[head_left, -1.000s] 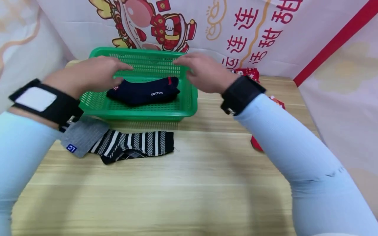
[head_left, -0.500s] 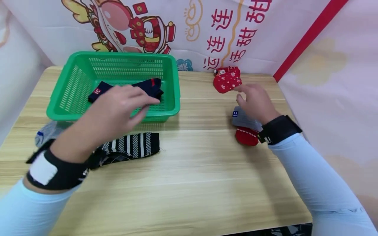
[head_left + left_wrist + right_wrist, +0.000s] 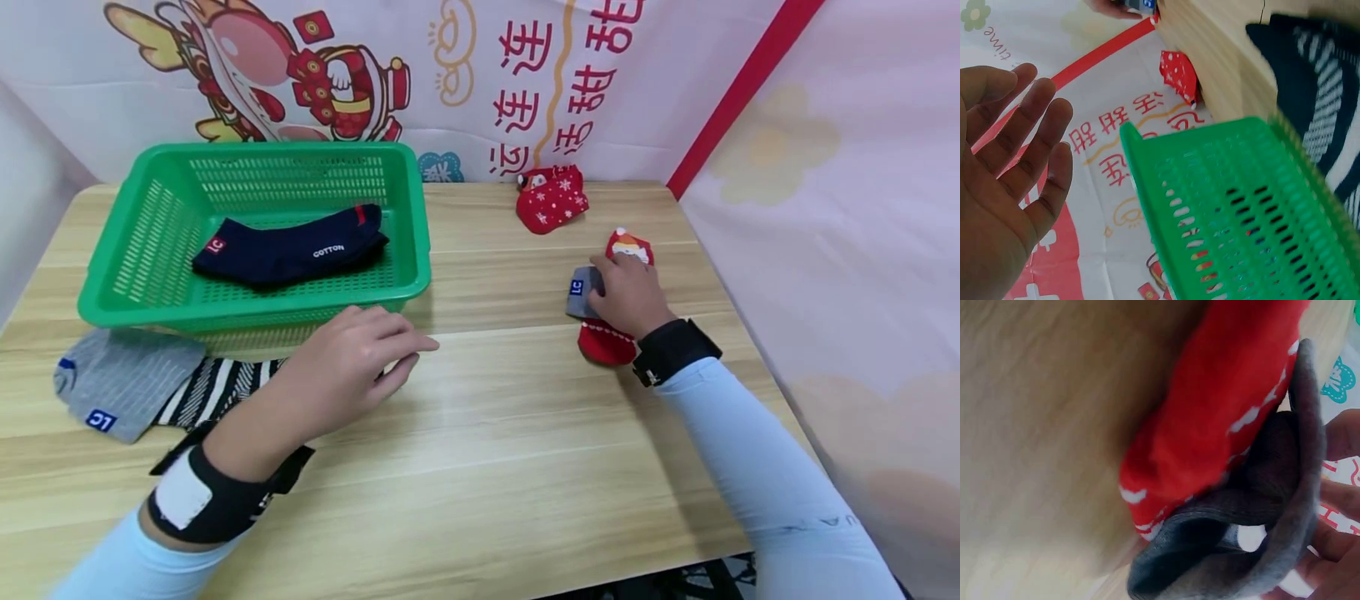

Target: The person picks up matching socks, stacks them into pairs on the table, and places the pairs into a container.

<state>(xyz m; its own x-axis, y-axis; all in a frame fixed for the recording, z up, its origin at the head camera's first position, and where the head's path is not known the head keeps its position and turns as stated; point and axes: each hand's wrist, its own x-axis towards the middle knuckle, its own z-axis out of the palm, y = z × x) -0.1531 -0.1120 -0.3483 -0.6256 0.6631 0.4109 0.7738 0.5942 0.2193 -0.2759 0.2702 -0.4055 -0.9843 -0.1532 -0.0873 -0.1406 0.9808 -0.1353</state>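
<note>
My right hand [image 3: 633, 293] pinches a grey sock [image 3: 577, 307] with a blue LC label, at the right of the table. Under and around that sock lies a red sock [image 3: 603, 343], with a Santa print on its far end. In the right wrist view the grey sock [image 3: 1291, 525] curves up against my fingers, beside the red sock [image 3: 1210, 419]. My left hand [image 3: 348, 367] hovers with relaxed fingers over a black-and-white striped sock [image 3: 217, 385], hiding much of it; it holds nothing. Another grey LC sock [image 3: 138, 375] overlaps the striped one.
A green basket [image 3: 255, 318] stands at the back left with a navy COTTON sock [image 3: 277, 252] inside. A red snowflake sock [image 3: 553, 200] lies near the back edge. A printed cloth [image 3: 465, 92] hangs behind the table [image 3: 465, 492].
Both hands have left the space over the basket. My right hand has moved right and down onto the grey sock and taken hold of it; my left has come back toward me. The view has shifted right.
</note>
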